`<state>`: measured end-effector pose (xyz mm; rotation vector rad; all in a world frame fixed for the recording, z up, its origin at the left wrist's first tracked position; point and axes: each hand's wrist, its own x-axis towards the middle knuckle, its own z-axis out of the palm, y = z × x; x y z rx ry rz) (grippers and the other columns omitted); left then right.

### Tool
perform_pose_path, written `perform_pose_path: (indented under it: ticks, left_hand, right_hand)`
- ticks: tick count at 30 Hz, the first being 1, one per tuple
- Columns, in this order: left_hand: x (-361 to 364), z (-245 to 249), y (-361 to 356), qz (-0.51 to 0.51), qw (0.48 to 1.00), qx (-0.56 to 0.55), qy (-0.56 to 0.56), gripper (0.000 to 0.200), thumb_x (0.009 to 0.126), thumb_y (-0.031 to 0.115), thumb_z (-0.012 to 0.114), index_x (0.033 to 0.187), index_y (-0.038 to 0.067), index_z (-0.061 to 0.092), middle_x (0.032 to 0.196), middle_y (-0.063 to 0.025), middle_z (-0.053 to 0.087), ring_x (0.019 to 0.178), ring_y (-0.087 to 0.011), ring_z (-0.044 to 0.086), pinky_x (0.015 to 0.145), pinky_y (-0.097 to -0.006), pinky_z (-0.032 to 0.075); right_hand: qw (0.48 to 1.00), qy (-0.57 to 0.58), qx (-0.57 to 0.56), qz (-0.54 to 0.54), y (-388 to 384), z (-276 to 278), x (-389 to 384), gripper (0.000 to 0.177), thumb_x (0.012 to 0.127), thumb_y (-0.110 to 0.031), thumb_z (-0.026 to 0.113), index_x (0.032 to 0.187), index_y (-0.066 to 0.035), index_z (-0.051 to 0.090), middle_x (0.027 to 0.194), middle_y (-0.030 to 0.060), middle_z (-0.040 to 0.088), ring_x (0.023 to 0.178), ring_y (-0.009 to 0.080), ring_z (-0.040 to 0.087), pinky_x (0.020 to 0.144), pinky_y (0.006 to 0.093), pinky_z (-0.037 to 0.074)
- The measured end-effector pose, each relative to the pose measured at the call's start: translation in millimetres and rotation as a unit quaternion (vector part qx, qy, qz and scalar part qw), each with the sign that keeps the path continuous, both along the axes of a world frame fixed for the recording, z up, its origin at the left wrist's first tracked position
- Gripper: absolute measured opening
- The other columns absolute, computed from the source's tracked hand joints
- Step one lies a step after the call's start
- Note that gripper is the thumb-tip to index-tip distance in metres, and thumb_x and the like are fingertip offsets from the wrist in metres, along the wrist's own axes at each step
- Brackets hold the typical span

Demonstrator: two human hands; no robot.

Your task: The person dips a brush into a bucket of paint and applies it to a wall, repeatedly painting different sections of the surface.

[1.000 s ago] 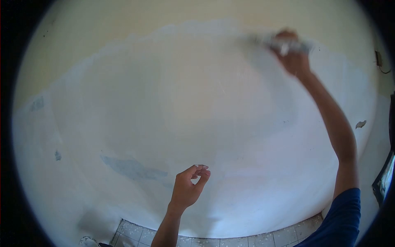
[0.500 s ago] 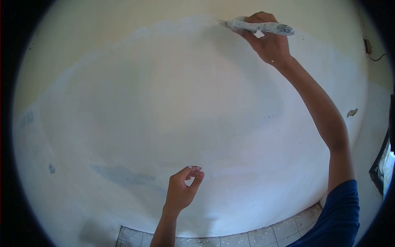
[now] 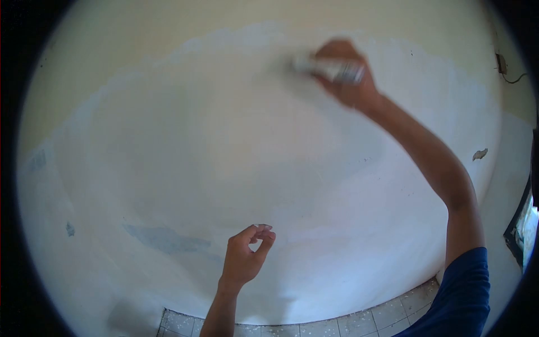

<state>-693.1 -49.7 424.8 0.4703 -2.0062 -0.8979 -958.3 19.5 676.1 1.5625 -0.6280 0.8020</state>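
My right hand is wrapped round the pale, paint-smeared handle of a paintbrush, held nearly level against the upper part of the wall. Motion smears both hand and brush, and the brush's tip, pointing left, is too blurred to make out. The wall is whitish below, with a ragged white edge against a cream-yellow band above. Lower down, my left hand is raised in front of the wall, thumb and fingertips curled together in a loose ring. Nothing shows between them, and the fingertips look whitened.
Grey-blue patches mark the wall at lower left. A chipped spot and a small box with a loose wire are at the right. Speckled floor tiles run along the wall's foot. A dark-framed opening stands at far right.
My right hand has moved down and a little left with the paintbrush, away from the ragged white edge. My left hand has shifted very slightly left.
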Motion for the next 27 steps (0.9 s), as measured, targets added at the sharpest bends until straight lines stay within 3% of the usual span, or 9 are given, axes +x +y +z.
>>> perform_pose_path:
  ticks: [3,9,14,16,19,21,22,25,27]
  left_hand:
    - [1,-8,-4,-0.008,1.0,0.007,-0.004,0.025,0.085,0.02,0.064,0.098,-0.001,0.064,0.088,-0.0104,0.069,0.084,-0.0175,0.066,0.077,-0.0316,0.048]
    - [-2,-11,-2,0.01,1.0,0.011,-0.018,0.025,0.085,0.021,0.063,0.098,-0.001,0.064,0.09,-0.0099,0.069,0.084,-0.018,0.065,0.079,-0.0321,0.049]
    - [-5,6,2,0.012,1.0,0.009,-0.022,0.026,0.087,0.022,0.062,0.099,0.0,0.065,0.095,-0.011,0.068,0.085,-0.0176,0.065,0.08,-0.0322,0.049]
    - [-6,4,-2,0.003,1.0,0.0,-0.009,0.024,0.086,0.021,0.063,0.097,-0.001,0.064,0.09,-0.0093,0.069,0.085,-0.0174,0.065,0.079,-0.0318,0.048]
    - [-3,1,-2,0.002,1.0,0.008,-0.004,0.023,0.085,0.02,0.063,0.096,-0.001,0.064,0.088,-0.0084,0.069,0.085,-0.0172,0.065,0.079,-0.0318,0.048]
    - [-3,-2,-2,0.0,1.0,0.008,-0.006,0.023,0.085,0.02,0.063,0.096,-0.001,0.064,0.089,-0.0086,0.069,0.085,-0.0172,0.065,0.078,-0.0321,0.048]
    - [-1,-6,-5,-0.003,1.0,-0.003,-0.002,0.023,0.085,0.02,0.063,0.096,0.0,0.064,0.089,-0.0088,0.069,0.085,-0.0173,0.065,0.078,-0.0322,0.048]
    - [8,-8,-2,0.008,1.0,-0.007,-0.011,0.025,0.085,0.021,0.063,0.097,0.0,0.064,0.089,-0.0092,0.069,0.084,-0.0179,0.065,0.078,-0.0325,0.048]
    - [5,-8,2,0.008,1.0,0.004,-0.024,0.026,0.085,0.022,0.063,0.098,0.0,0.064,0.089,-0.0094,0.069,0.084,-0.0184,0.065,0.078,-0.0326,0.048]
  right_hand:
    - [0.996,-0.048,-0.075,-0.013,1,18,7,0.025,0.068,-0.015,0.074,0.091,-0.01,0.066,0.094,0.0118,0.063,0.092,0.033,0.056,0.081,0.0407,0.046]
    - [0.862,0.124,0.49,-0.048,27,-216,5,0.011,0.075,-0.008,0.062,0.085,-0.011,0.062,0.085,0.0055,0.057,0.087,0.0246,0.056,0.091,0.0416,0.042]
    - [0.913,-0.103,0.388,-0.073,37,-62,-4,0.021,0.073,-0.019,0.07,0.093,-0.014,0.067,0.095,0.0041,0.066,0.096,0.0233,0.058,0.093,0.0368,0.04]
    - [0.999,-0.032,0.016,-0.025,28,10,-16,0.014,0.074,-0.019,0.072,0.086,-0.013,0.069,0.086,0.0043,0.066,0.082,0.0218,0.061,0.077,0.0362,0.048]
    - [0.995,-0.094,-0.017,-0.014,42,43,-8,0.02,0.074,-0.007,0.073,0.087,-0.007,0.058,0.083,0.0095,0.059,0.079,0.0251,0.059,0.073,0.0374,0.048]
    - [0.998,-0.063,-0.015,0.021,17,-3,-58,0.014,0.078,-0.006,0.069,0.086,-0.007,0.058,0.081,0.0095,0.059,0.077,0.0255,0.058,0.073,0.0378,0.048]
    - [0.984,0.104,0.065,-0.129,21,-51,-63,0.008,0.08,-0.008,0.064,0.088,-0.008,0.059,0.085,0.0095,0.059,0.081,0.0272,0.057,0.076,0.0392,0.047]
    - [0.881,0.077,0.439,-0.157,50,-215,-22,0.014,0.079,-0.012,0.062,0.093,-0.01,0.062,0.091,0.0074,0.059,0.091,0.0262,0.056,0.091,0.0425,0.041]
    - [0.867,0.057,0.48,-0.117,59,-250,-33,0.017,0.073,-0.009,0.061,0.09,-0.012,0.061,0.09,0.0077,0.058,0.092,0.0259,0.056,0.091,0.0425,0.039]
